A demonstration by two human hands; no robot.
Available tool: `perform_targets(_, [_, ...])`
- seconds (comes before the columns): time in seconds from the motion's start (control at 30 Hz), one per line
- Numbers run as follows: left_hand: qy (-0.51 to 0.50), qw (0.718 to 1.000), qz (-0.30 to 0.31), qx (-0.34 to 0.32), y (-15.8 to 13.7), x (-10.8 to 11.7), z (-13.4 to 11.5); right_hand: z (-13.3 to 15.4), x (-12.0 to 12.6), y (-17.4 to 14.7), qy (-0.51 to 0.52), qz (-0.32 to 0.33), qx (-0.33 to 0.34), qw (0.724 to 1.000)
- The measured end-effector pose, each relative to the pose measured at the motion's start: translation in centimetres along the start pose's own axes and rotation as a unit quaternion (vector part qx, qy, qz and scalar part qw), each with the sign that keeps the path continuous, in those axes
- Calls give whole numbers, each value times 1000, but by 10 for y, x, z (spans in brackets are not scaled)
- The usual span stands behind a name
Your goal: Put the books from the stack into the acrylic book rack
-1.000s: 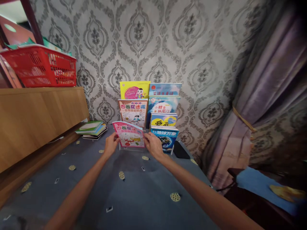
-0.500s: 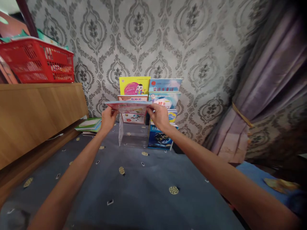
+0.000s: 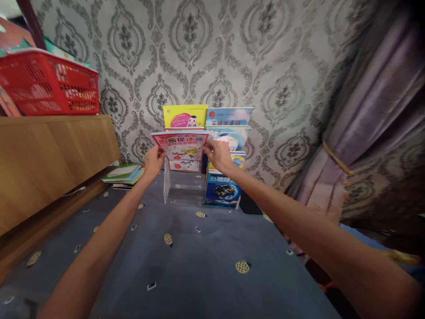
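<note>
A pink-bordered picture book [image 3: 182, 148] is held by its two side edges, its cover facing me and slightly tilted. My left hand [image 3: 154, 163] pinches the left edge and my right hand [image 3: 217, 156] pinches the right. Behind and below it stands a clear tiered book rack [image 3: 167, 188]. The rack's left column holds a yellow book [image 3: 186, 116] at the top, with another book partly hidden behind the held one. In the right column are several blue books, among them one with a globe on its cover [image 3: 222, 190] at the bottom front.
A stack of books [image 3: 122, 173] lies left of the rack. Further left, a red basket [image 3: 49, 84] sits on a wooden cabinet [image 3: 59, 155]. A dark flat object [image 3: 250, 204] lies right of the rack on the patterned cloth [image 3: 202, 266]. A curtain [image 3: 358, 119] hangs at right.
The picture book has tipped from nearly flat to more upright, so its cover now shows. Both hands keep their pinch on its edges over the rack's left column.
</note>
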State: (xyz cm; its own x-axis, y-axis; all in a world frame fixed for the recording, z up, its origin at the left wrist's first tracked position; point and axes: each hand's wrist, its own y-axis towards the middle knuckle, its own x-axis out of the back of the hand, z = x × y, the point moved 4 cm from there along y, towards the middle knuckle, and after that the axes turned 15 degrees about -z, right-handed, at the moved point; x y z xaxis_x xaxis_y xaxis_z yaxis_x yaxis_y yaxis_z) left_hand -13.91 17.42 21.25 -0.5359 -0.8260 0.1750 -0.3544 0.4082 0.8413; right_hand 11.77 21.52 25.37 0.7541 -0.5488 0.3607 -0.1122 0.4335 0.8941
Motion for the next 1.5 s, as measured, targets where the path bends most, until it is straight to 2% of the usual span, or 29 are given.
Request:
perform_targets(0.17, [54,998,14,-12,1,-11,9,-10,-12,-2,0,48,-19,999])
perform_targets(0.27, [84,996,22,-15,2,-18,11,-12,-14,-2,4,20,-27,999])
perform_targets(0.53, [154,985,67,25,1,-37,16,-8,-17,-3,25,-41,-27,998])
perform_targets(0.83, [197,976,87,18,2,-41,18,-7,-22,-5,15,-12,-31,999])
perform_targets(0.97, [206,974,92,35,6,-43,19,-5,-20,-7,-1,-20,-39,999])
perform_targets(1.1, [214,971,93,54,10,-44,19,-4,-22,-7,34,-34,-54,997])
perform_targets(1.3, [236,963,92,89,15,-49,19,-3,-36,-9,100,-22,-37,994])
perform_targets(1.5, [250,958,88,106,19,-53,17,-2,-41,-12,76,-1,-6,997])
